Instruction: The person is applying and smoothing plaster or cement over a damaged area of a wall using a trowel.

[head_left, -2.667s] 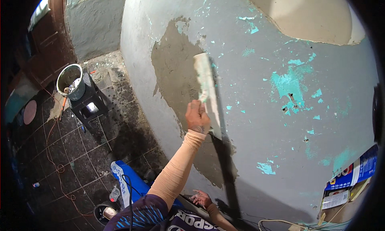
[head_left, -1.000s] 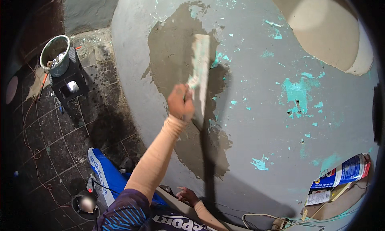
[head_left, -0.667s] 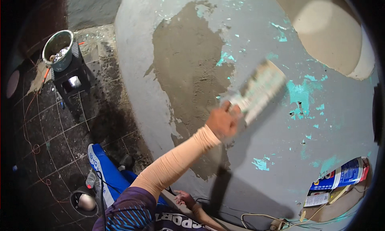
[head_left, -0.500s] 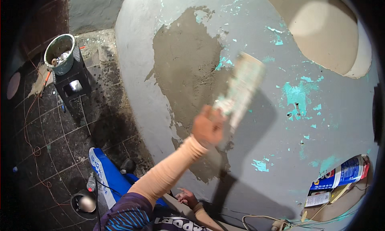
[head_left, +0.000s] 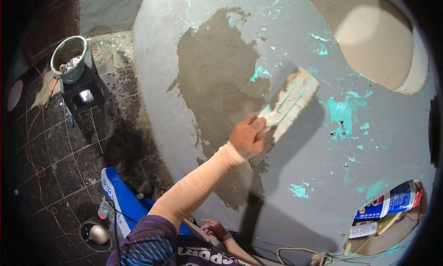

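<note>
My left hand (head_left: 249, 136) is closed round the handle of a plastering trowel (head_left: 297, 94). The long blade, caked with pale and greenish smears, slants up to the right over the grey wall (head_left: 295, 164). Whether its face touches the wall cannot be told from here. Beside it spreads a large patch of wet brown-grey plaster (head_left: 217, 77), rough at the edges. Low in front of my body, my right hand (head_left: 214, 228) holds nothing that I can see, its fingers loosely apart. Turquoise paint (head_left: 344, 113) shows through where the grey coat has flaked.
A bucket (head_left: 69, 60) with something pale inside stands on a dark stool (head_left: 83, 97) at the left. Nearby are a plastic bottle (head_left: 104, 209), a dark round container (head_left: 85, 229) and an orange cord (head_left: 30, 148). A blue bag (head_left: 392, 201) sits at lower right, near loose cables (head_left: 295, 249).
My left hand has moved slightly right with the trowel, whose blade shifts right along the wall, baring more of the plaster patch. My right hand stays about where it was.
</note>
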Available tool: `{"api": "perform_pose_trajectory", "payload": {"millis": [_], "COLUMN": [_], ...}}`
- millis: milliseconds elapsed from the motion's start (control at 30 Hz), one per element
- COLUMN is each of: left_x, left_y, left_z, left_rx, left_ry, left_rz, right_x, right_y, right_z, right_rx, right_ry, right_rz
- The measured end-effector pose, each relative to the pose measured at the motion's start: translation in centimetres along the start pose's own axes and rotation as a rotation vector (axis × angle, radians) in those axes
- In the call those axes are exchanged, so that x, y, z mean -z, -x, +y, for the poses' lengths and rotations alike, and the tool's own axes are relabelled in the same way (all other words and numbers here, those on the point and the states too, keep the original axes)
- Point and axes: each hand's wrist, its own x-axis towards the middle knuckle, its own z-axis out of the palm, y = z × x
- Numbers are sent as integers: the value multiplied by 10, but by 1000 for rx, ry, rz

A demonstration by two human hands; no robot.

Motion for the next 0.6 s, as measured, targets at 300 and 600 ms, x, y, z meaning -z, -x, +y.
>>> {"api": "perform_pose_trajectory", "payload": {"millis": [300, 600], "left_x": [48, 6], "left_y": [-49, 6], "left_z": [-108, -15], "left_rx": [-49, -271], "left_ry": [-278, -115], "left_rz": [250, 125], "right_x": [-3, 17], "right_y": [-6, 1], "right_z": [4, 13], "right_rx": [78, -79], "right_ry": [-204, -172], "right_rz": [6, 52]}}
